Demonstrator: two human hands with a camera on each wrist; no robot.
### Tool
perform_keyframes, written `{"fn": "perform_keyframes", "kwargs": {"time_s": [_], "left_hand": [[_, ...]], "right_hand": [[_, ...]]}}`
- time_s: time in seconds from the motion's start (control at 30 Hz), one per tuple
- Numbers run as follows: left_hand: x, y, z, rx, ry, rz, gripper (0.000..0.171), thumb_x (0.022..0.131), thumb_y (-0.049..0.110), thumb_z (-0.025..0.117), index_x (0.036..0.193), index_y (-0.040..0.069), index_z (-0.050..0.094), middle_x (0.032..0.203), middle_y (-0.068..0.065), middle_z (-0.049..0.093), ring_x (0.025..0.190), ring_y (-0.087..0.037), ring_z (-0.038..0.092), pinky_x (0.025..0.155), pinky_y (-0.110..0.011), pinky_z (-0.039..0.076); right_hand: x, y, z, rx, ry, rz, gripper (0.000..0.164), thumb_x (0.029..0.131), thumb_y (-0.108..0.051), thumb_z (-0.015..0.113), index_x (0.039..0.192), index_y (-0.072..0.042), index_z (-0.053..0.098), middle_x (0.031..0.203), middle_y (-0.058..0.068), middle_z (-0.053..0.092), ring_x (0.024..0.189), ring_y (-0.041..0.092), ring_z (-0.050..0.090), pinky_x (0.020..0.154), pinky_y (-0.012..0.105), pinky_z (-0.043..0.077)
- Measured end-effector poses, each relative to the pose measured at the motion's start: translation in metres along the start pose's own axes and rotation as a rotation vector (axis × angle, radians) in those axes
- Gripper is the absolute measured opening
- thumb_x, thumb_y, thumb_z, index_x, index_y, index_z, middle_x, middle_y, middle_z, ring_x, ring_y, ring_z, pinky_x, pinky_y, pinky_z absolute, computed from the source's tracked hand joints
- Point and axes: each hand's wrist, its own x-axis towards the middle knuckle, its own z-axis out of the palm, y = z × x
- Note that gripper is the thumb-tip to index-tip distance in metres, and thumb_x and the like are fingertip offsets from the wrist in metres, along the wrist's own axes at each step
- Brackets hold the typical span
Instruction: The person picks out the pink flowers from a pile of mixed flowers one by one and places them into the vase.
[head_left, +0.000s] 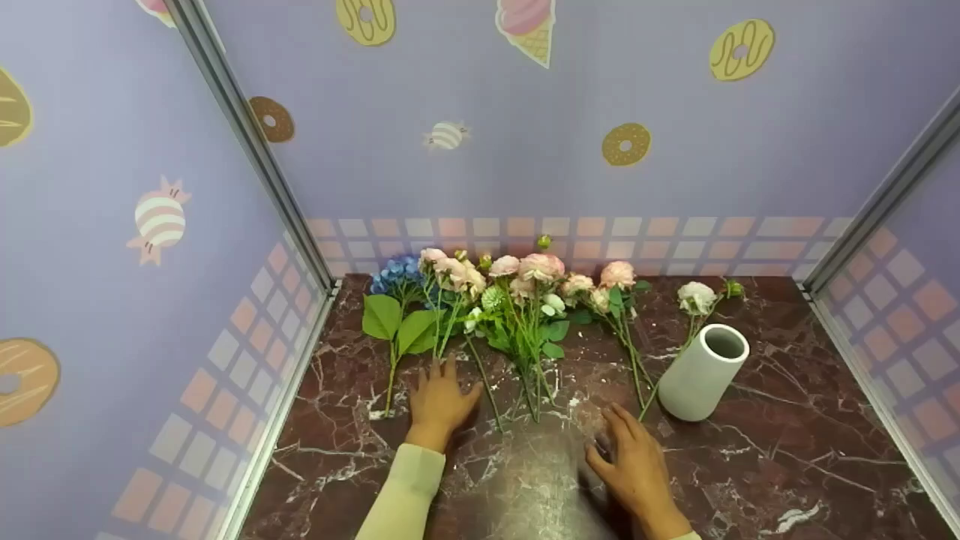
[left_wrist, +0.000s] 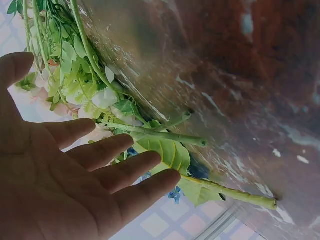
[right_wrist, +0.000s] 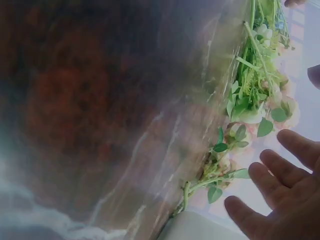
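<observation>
In the head view my left hand [head_left: 441, 399] reaches over the table, fingers spread, beside the stems of pink flowers [head_left: 459, 274]. The left wrist view shows its palm with nothing held. My right hand [head_left: 634, 466] hovers low near the stem ends of another pink-flower sprig [head_left: 617, 275], fingers loosely bent and holding nothing. A blue hydrangea [head_left: 397, 274] with broad green leaves lies left of my left hand. Between the hands, farther back, lies a bunch of pink and white flowers [head_left: 540, 267] with green stems. A white vase [head_left: 702, 375] stands to the right of my right hand.
A white flower [head_left: 697, 298] on a thin stem lies behind the vase. The dark red marbled table [head_left: 780, 450] meets purple panels with pink and white tile patterns at the back [head_left: 525, 165] and on both sides. Metal frame posts [head_left: 251, 142] mark the corners.
</observation>
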Motion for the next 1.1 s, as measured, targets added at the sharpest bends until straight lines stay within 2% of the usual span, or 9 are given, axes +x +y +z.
{"fn": "perform_keyframes", "kwargs": {"time_s": [0.23,0.33,0.43,0.57,0.67,0.77,0.93,1.1], "left_hand": [[0.009,-0.001,0.002,-0.030,0.008,-0.024,0.081,0.098,0.061,0.055,0.158,0.010,0.037,0.161,-0.022,0.041,0.143,-0.047,0.047,0.106,-0.064,0.050],[0.010,-0.002,0.002,-0.046,0.038,-0.034,0.077,0.101,0.056,0.054,0.155,0.003,0.040,0.154,-0.025,0.047,0.134,-0.047,0.055,0.100,-0.062,0.054],[0.012,-0.003,0.002,-0.044,0.085,-0.022,0.065,0.102,0.041,0.060,0.147,-0.004,0.047,0.141,-0.028,0.057,0.122,-0.046,0.061,0.094,-0.059,0.057],[0.015,-0.006,0.003,-0.023,0.142,0.020,0.042,0.099,0.018,0.067,0.129,-0.010,0.058,0.117,-0.030,0.066,0.105,-0.046,0.066,0.088,-0.056,0.059],[0.019,-0.010,0.005,-0.006,0.153,0.034,0.028,0.097,0.005,0.063,0.120,-0.010,0.060,0.106,-0.030,0.068,0.095,-0.046,0.068,0.084,-0.055,0.060],[0.024,-0.014,0.006,-0.023,0.144,0.013,0.022,0.097,-0.003,0.057,0.118,-0.008,0.059,0.101,-0.031,0.068,0.090,-0.046,0.070,0.080,-0.056,0.060],[0.030,-0.020,0.003,-0.033,0.129,-0.051,0.017,0.098,-0.001,0.056,0.111,-0.003,0.065,0.097,-0.028,0.073,0.085,-0.046,0.072,0.073,-0.059,0.060],[0.032,-0.021,-0.001,-0.015,0.156,-0.083,0.017,0.097,0.001,0.058,0.096,-0.001,0.075,0.093,-0.024,0.077,0.083,-0.043,0.074,0.069,-0.058,0.061]], "right_hand": [[-0.002,0.001,0.000,0.021,-0.010,0.030,0.062,0.081,-0.032,0.082,0.136,-0.011,0.064,0.145,0.012,0.061,0.129,0.039,0.061,0.098,0.068,0.048],[-0.004,0.002,0.001,0.028,-0.006,0.033,0.062,0.081,-0.031,0.083,0.136,-0.010,0.065,0.144,0.014,0.062,0.128,0.039,0.061,0.098,0.069,0.048],[-0.006,0.002,0.001,0.028,-0.008,0.035,0.061,0.081,-0.031,0.082,0.135,-0.010,0.065,0.143,0.015,0.063,0.129,0.039,0.061,0.098,0.069,0.049],[-0.008,0.002,0.001,0.030,-0.021,0.023,0.057,0.081,-0.030,0.082,0.133,-0.009,0.066,0.141,0.016,0.063,0.128,0.039,0.061,0.098,0.068,0.049],[-0.009,0.002,0.001,0.043,-0.031,0.016,0.055,0.082,-0.029,0.082,0.131,-0.009,0.068,0.141,0.017,0.064,0.128,0.040,0.061,0.100,0.066,0.050],[-0.011,0.002,0.000,0.062,-0.030,0.011,0.055,0.081,-0.028,0.083,0.130,-0.008,0.068,0.140,0.019,0.064,0.128,0.041,0.061,0.102,0.064,0.050],[-0.012,0.001,-0.002,0.070,-0.025,0.000,0.055,0.080,-0.024,0.083,0.130,-0.005,0.068,0.140,0.020,0.064,0.126,0.043,0.061,0.101,0.065,0.050],[-0.013,0.000,-0.006,0.065,-0.050,0.017,0.053,0.081,-0.024,0.082,0.129,-0.006,0.068,0.139,0.019,0.064,0.125,0.043,0.062,0.100,0.064,0.050]]}}
